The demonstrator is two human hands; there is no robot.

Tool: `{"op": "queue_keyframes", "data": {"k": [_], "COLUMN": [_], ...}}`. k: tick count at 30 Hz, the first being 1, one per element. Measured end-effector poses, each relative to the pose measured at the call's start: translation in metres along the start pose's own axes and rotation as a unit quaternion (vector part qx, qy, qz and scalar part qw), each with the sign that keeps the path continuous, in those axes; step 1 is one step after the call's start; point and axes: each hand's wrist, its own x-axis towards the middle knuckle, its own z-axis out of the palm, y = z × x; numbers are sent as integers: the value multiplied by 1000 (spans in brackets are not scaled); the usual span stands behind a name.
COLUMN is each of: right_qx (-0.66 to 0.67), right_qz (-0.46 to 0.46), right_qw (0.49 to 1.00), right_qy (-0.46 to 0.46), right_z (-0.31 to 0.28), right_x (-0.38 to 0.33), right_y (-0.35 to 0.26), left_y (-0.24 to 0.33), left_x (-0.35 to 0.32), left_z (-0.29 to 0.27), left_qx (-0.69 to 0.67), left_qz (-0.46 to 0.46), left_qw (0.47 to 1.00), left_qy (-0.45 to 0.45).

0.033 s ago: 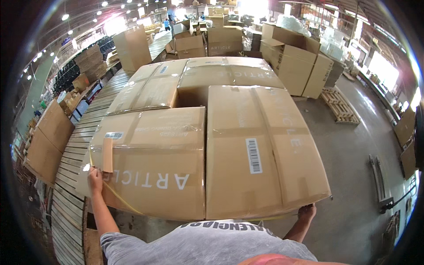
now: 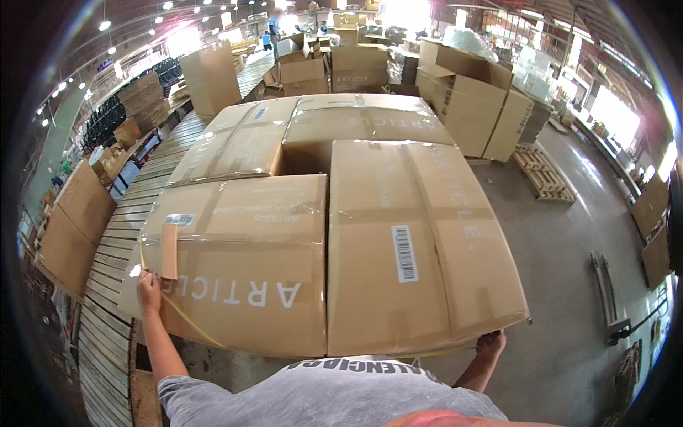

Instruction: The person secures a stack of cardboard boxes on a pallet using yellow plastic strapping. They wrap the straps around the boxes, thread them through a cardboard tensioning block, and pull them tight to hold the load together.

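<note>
Several large brown cartons stand packed together in front of me at chest height. My left hand (image 2: 148, 285) is at the front left corner of the near left carton (image 2: 242, 270), just below a small cardboard corner piece (image 2: 168, 250). It pinches a thin yellow strap (image 2: 186, 322) that runs down and along the cartons' lower front edge. My right hand (image 2: 491, 343) is closed at the lower right corner of the near right carton (image 2: 420, 242), where the strap ends. This carton carries a white barcode label (image 2: 404, 252).
A roller conveyor (image 2: 117, 242) runs along the left with flat cardboard sheets (image 2: 75, 224) leaning beside it. More cartons (image 2: 466, 99) are stacked behind, a wooden pallet (image 2: 544, 173) lies on the concrete floor at the right, and a person (image 2: 274, 28) stands far back.
</note>
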Motion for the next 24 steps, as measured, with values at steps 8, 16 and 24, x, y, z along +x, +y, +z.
{"op": "queue_keyframes", "data": {"k": [8, 16, 24], "right_qx": [-53, -59, 29], "right_qz": [16, -15, -42], "right_qw": [998, 997, 999], "right_qy": [5, 44, 16], "right_z": [6, 41, 76], "right_x": [10, -13, -67], "right_y": [-4, -35, -5], "left_y": [-10, -33, -76], "left_x": [5, 15, 0], "left_z": [2, 13, 28], "left_qx": [4, -66, -67], "left_qz": [-16, 7, 81], "left_qw": [1000, 998, 994], "left_qy": [10, 12, 15]}}
